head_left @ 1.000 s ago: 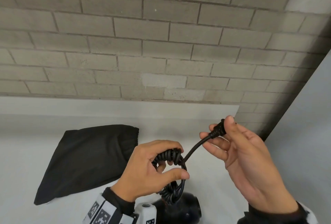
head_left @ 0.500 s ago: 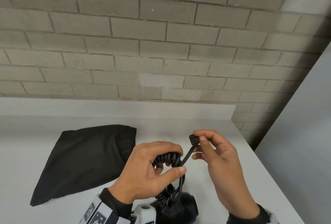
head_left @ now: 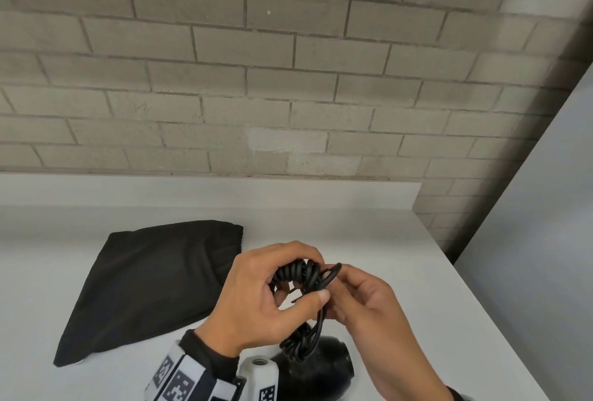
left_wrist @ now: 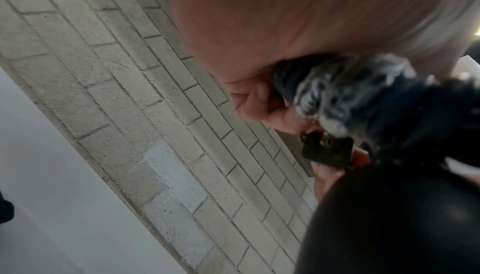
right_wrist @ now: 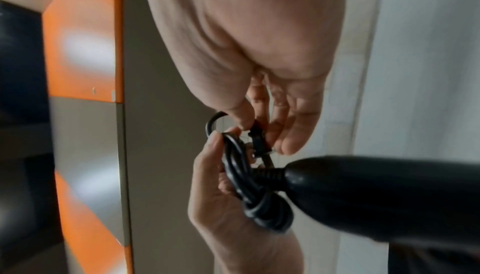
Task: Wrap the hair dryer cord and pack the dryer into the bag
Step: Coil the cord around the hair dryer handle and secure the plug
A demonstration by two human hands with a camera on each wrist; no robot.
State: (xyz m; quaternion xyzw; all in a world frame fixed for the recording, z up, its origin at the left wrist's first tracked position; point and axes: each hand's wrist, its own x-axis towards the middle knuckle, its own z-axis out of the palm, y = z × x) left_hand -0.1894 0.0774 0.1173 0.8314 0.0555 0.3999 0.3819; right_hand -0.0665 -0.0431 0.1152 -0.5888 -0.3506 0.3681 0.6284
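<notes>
My left hand grips the coiled black cord of the hair dryer, thumb pressed over the loops. The black dryer body hangs below it, partly hidden by the wrist. My right hand pinches the plug end right against the bundle, with a small loop of cord arching over it. In the right wrist view the dryer handle and wound cord lie in the left palm. The black fabric bag lies flat on the white counter, left of both hands.
A grey brick wall rises behind the counter's raised back ledge. The counter's right edge runs diagonally beside a grey panel. An orange and grey cabinet shows in the right wrist view.
My right hand has brought the plug end down and left, from out at arm's width to right against the coiled bundle. The left hand has kept its grip on the coils.
</notes>
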